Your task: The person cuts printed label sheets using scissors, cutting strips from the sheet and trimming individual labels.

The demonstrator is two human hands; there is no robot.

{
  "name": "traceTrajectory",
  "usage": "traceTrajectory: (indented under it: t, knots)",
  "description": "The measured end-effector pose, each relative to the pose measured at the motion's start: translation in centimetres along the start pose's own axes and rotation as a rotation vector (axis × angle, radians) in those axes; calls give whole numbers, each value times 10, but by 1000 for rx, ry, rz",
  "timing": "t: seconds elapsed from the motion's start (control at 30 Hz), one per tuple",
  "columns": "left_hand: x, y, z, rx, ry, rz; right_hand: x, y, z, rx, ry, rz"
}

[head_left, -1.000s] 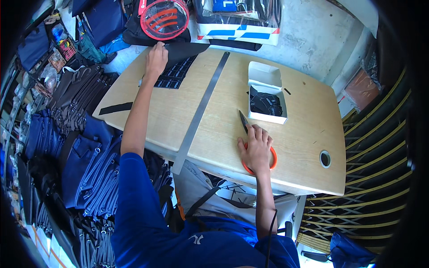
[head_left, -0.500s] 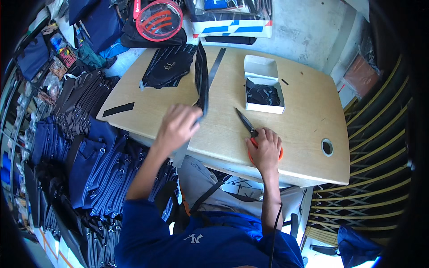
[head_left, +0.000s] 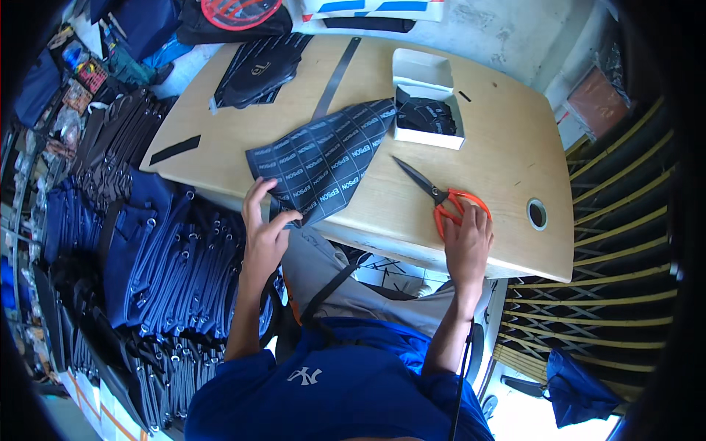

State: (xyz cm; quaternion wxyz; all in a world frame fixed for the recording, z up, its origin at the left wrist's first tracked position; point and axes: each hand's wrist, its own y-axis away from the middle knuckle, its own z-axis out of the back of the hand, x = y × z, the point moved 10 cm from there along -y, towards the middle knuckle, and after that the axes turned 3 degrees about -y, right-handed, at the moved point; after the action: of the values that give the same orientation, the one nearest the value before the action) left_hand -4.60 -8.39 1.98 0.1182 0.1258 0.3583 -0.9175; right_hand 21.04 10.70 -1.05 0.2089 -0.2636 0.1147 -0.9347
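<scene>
A black sheet with a pale printed grid [head_left: 323,162] lies on the desk, its near corner at the front edge. My left hand [head_left: 263,231] holds the sheet's near left edge, thumb and fingers curled at the border. To its right, scissors with orange handles [head_left: 439,197] rest with their dark blades pointing away to the left. My right hand [head_left: 469,239] has its fingers on the handles. A metal ruler [head_left: 338,77] runs away beyond the sheet, its near part hidden beneath it.
Dark cut pieces [head_left: 257,70] lie at the desk's far left, a black strip [head_left: 175,149] nearer. An open white box [head_left: 429,140] holding black pieces stands beside the sheet's far tip. A round hole [head_left: 537,214] is at right. Blue bags [head_left: 173,272] are stacked left of the desk.
The black sheet, held up edge-on before, now lies spread on the desk, covering part of the ruler. My right hand and the scissors have shifted right, and the scissor handles look wider apart.
</scene>
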Motion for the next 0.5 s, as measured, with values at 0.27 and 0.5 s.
traceTrajectory:
  t: [0.27,0.5]
  knots:
    - [41,23,13,-5,-49,302,1,-8,-7,168,68,89]
    - [69,37,32,-101,45,401,-2,-3,-1,161,49,58]
